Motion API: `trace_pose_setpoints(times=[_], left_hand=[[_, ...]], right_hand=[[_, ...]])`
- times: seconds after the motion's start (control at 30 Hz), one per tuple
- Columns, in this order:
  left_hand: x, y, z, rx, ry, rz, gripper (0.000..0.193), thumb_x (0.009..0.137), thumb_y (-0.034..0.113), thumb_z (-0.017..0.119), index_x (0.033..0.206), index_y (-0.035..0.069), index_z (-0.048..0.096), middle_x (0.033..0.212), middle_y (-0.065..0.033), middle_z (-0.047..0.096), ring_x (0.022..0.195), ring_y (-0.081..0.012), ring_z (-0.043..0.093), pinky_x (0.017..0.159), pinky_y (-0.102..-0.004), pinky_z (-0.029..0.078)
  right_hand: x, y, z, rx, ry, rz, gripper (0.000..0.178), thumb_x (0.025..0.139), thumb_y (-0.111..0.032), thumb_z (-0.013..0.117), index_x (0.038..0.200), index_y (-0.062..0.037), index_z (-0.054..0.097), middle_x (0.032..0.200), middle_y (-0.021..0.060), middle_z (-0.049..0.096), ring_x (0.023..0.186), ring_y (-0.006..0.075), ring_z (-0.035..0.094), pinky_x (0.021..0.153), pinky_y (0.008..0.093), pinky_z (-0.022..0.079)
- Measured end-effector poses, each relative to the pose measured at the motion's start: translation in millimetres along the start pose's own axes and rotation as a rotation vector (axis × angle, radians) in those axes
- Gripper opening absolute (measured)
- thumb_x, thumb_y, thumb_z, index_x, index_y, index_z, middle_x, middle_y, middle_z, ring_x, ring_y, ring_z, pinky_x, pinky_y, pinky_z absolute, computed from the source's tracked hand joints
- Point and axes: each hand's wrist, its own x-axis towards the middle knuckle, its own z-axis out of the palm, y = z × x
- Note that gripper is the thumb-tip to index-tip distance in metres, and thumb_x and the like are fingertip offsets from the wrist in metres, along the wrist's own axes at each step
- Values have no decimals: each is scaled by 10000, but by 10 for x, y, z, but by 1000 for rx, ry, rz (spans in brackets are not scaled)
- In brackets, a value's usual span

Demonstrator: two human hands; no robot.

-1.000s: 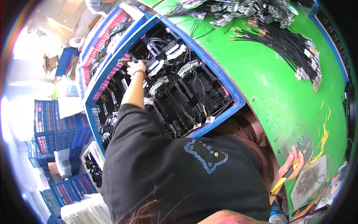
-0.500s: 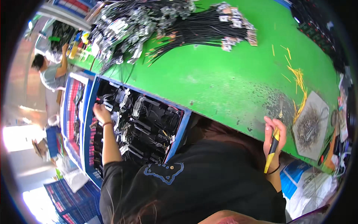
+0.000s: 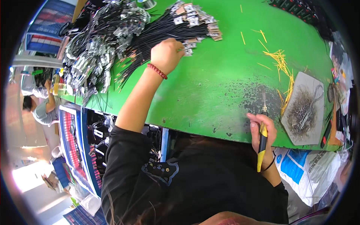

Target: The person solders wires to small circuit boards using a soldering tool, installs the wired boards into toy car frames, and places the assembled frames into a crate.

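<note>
My right hand (image 3: 264, 131) is wrapped round the yellow and black handle of a soldering iron (image 3: 261, 146). Its metal tip points away from me over a dark, speckled patch of the green tabletop (image 3: 198, 97). My left hand (image 3: 167, 55), with a red bead bracelet at the wrist, reaches across the table to a bundle of black cables (image 3: 150, 39). Its fingers are curled together beside the cables' tagged ends; what they pinch is hidden. Left of those cables lies a heap of clear plastic-wrapped leads (image 3: 90, 56).
Thin yellow strips (image 3: 285, 71) lie scattered beside a grey slab (image 3: 315, 80) covered with dark bits. A wire spool (image 3: 149, 3) stands at the far edge. Below the table's left edge are blue crates (image 3: 164, 144) with black parts. Another person (image 3: 45, 108) works at far left.
My left hand has left the crate of black parts and moved up and right to the cable bundle. The view has shifted; my right hand still holds the soldering iron.
</note>
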Motion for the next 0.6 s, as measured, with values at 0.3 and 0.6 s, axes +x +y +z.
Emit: trace_pose_setpoints(times=[0.3, 0.6], left_hand=[[243, -104, 33, -132, -187, -123, 169, 759, 242, 718, 845, 97, 721, 781, -53, 711, 717, -188, 684, 664, -321, 537], [239, -183, 93, 88, -127, 62, 142, 824, 261, 640, 852, 131, 690, 874, -48, 663, 790, -261, 661, 665, -391, 529]], right_hand=[[39, 21, -28, 68, 16, 69, 219, 872, 3, 624, 1081, 18, 563, 948, 167, 709, 829, 219, 672, 740, 310, 549], [-19, 76, -62, 27, -53, -2, 259, 905, 27, 572, 1153, 0, 504, 992, 174, 699, 911, 183, 677, 794, 283, 515]])
